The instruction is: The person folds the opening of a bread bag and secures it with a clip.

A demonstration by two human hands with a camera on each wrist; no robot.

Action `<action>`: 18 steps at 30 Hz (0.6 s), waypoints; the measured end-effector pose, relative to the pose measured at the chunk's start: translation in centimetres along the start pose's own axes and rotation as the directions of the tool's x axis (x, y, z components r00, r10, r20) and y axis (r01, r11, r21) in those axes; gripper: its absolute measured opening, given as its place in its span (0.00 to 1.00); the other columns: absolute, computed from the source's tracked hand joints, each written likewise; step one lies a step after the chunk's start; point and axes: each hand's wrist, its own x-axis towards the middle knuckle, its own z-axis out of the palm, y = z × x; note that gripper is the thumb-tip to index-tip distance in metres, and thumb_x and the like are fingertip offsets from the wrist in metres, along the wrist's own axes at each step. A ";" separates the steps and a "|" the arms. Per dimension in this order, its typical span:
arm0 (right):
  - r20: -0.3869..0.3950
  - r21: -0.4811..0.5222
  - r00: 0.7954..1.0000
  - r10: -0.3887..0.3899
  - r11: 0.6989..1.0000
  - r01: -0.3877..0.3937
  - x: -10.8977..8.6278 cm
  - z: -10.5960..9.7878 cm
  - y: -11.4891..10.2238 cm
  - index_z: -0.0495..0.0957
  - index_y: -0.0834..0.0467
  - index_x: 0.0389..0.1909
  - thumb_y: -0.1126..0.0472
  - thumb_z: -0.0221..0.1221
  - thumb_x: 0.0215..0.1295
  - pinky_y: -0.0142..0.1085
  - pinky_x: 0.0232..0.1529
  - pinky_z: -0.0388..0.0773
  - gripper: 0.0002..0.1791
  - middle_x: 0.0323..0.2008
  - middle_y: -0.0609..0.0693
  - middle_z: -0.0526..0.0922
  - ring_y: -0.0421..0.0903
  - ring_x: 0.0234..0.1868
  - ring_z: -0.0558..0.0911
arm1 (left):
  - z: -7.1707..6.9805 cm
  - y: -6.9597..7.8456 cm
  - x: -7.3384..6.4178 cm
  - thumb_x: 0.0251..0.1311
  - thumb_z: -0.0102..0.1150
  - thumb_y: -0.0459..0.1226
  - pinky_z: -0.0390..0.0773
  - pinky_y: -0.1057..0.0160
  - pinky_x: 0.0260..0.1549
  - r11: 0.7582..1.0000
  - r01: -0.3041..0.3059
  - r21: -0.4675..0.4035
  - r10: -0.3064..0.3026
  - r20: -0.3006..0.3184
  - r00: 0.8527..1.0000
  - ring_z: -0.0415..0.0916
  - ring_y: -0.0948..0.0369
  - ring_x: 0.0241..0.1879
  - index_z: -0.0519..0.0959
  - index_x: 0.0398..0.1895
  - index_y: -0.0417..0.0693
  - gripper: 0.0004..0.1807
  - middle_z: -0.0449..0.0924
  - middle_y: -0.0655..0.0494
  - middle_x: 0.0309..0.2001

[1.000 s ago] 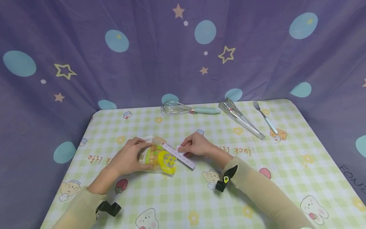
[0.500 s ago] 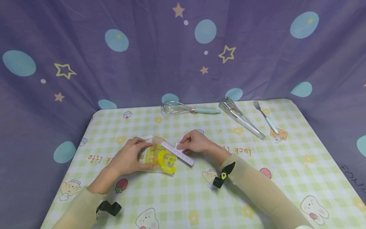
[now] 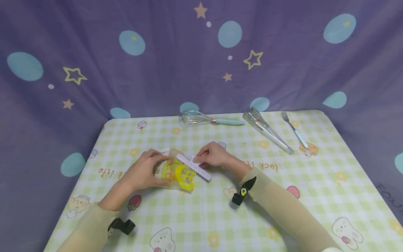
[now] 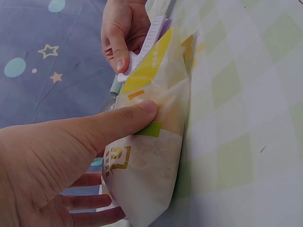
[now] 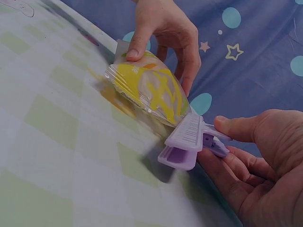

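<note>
My left hand (image 3: 145, 172) grips a small clear snack bag (image 3: 186, 177) with a yellow and green print and pale pieces inside, thumb on the near face and fingers behind. In the left wrist view the bag (image 4: 147, 175) stands tilted close over the cloth. My right hand (image 3: 214, 155) pinches the handles of a long lilac bag clip (image 3: 198, 170) between thumb and fingers. As the right wrist view shows, the clip (image 5: 187, 133) has its jaws parted at the near end, and its far end overlaps the bag's right edge.
Along the table's back edge lie a whisk (image 3: 228, 121) with a mint handle, metal tongs (image 3: 270, 134) and a fork (image 3: 297, 133). A green-and-white checked cloth (image 3: 195, 217) covers the table. A purple patterned curtain (image 3: 170, 70) hangs behind.
My right hand has shifted slightly up and left with the bag clip, so the clip lies further over the bag's edge. The left hand keeps its hold on the snack bag.
</note>
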 end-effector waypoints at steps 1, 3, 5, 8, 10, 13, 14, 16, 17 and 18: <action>0.000 0.004 1.000 0.002 1.000 -0.002 0.0 0.0 0.1 0.91 0.62 0.41 0.57 0.76 0.63 0.32 0.30 0.84 0.12 0.27 0.50 0.92 0.40 0.24 0.88 | 0.0 0.0 0.1 0.44 0.86 0.55 0.80 0.39 0.60 1.000 0.000 0.000 0.000 0.002 1.000 0.74 0.43 0.64 0.81 0.69 0.49 0.47 0.76 0.45 0.63; 0.002 0.014 1.000 0.002 1.000 -0.002 0.2 -0.1 0.2 0.91 0.62 0.41 0.57 0.76 0.63 0.32 0.30 0.84 0.12 0.28 0.50 0.92 0.40 0.24 0.88 | 0.0 0.1 0.2 0.44 0.86 0.55 0.80 0.39 0.60 1.000 0.003 0.000 -0.003 0.006 1.000 0.74 0.43 0.64 0.81 0.69 0.49 0.47 0.76 0.45 0.64; 0.007 0.023 1.000 -0.002 1.000 0.002 0.3 0.0 0.2 0.91 0.62 0.41 0.57 0.76 0.63 0.33 0.31 0.85 0.12 0.28 0.51 0.92 0.40 0.24 0.88 | 0.0 0.2 0.1 0.45 0.86 0.55 0.80 0.39 0.60 1.000 0.006 0.001 -0.006 0.007 1.000 0.74 0.43 0.64 0.81 0.69 0.49 0.46 0.76 0.45 0.63; 0.009 0.021 1.000 -0.007 1.000 0.007 0.4 0.0 0.2 0.91 0.62 0.41 0.56 0.76 0.64 0.33 0.31 0.85 0.12 0.28 0.51 0.92 0.41 0.24 0.88 | -0.1 0.2 0.1 0.45 0.86 0.55 0.80 0.39 0.59 1.000 0.005 0.003 -0.005 0.006 1.000 0.74 0.43 0.63 0.81 0.69 0.49 0.46 0.76 0.45 0.63; 0.009 0.015 1.000 -0.010 1.000 0.009 0.6 0.1 0.2 0.91 0.61 0.41 0.56 0.76 0.64 0.33 0.31 0.85 0.12 0.28 0.51 0.92 0.40 0.25 0.88 | 0.0 0.3 0.0 0.45 0.86 0.55 0.81 0.38 0.58 1.000 0.001 0.001 -0.001 0.005 1.000 0.74 0.43 0.63 0.81 0.68 0.48 0.46 0.76 0.45 0.63; 0.007 0.014 1.000 -0.012 1.000 0.012 0.7 0.2 0.1 0.91 0.61 0.40 0.56 0.76 0.64 0.33 0.32 0.85 0.12 0.29 0.51 0.92 0.40 0.25 0.89 | 0.0 0.3 0.1 0.44 0.86 0.55 0.81 0.39 0.58 1.000 0.003 -0.001 -0.003 0.004 1.000 0.74 0.43 0.63 0.81 0.68 0.49 0.46 0.76 0.45 0.63; 0.006 0.015 1.000 -0.012 1.000 0.012 0.8 0.2 0.0 0.91 0.61 0.40 0.56 0.76 0.64 0.33 0.32 0.85 0.12 0.29 0.51 0.92 0.40 0.25 0.89 | 0.0 0.3 0.1 0.45 0.86 0.55 0.81 0.38 0.58 1.000 -0.001 -0.002 0.001 0.002 1.000 0.74 0.43 0.63 0.81 0.68 0.48 0.46 0.76 0.45 0.63; 0.006 0.019 1.000 -0.010 1.000 0.010 0.9 0.2 -0.1 0.91 0.61 0.40 0.56 0.76 0.63 0.33 0.33 0.85 0.12 0.29 0.51 0.93 0.40 0.25 0.89 | 0.0 0.3 0.2 0.45 0.86 0.55 0.81 0.39 0.58 1.000 -0.001 -0.001 0.001 0.004 1.000 0.74 0.43 0.63 0.81 0.68 0.48 0.46 0.76 0.45 0.63; 0.007 0.020 1.000 -0.010 1.000 0.010 0.9 0.2 -0.1 0.91 0.61 0.40 0.56 0.76 0.64 0.34 0.33 0.86 0.12 0.29 0.51 0.92 0.40 0.25 0.89 | 0.0 0.3 0.2 0.45 0.86 0.55 0.81 0.39 0.58 1.000 0.001 -0.001 -0.001 0.005 1.000 0.74 0.43 0.63 0.81 0.68 0.49 0.46 0.76 0.45 0.63; 0.008 0.019 1.000 -0.011 1.000 0.011 1.0 0.2 -0.2 0.91 0.61 0.40 0.56 0.76 0.64 0.34 0.33 0.86 0.12 0.29 0.51 0.92 0.40 0.25 0.89 | 0.0 0.3 0.2 0.45 0.86 0.55 0.81 0.39 0.58 1.000 0.000 0.000 0.000 0.005 1.000 0.74 0.43 0.63 0.81 0.68 0.49 0.46 0.76 0.45 0.63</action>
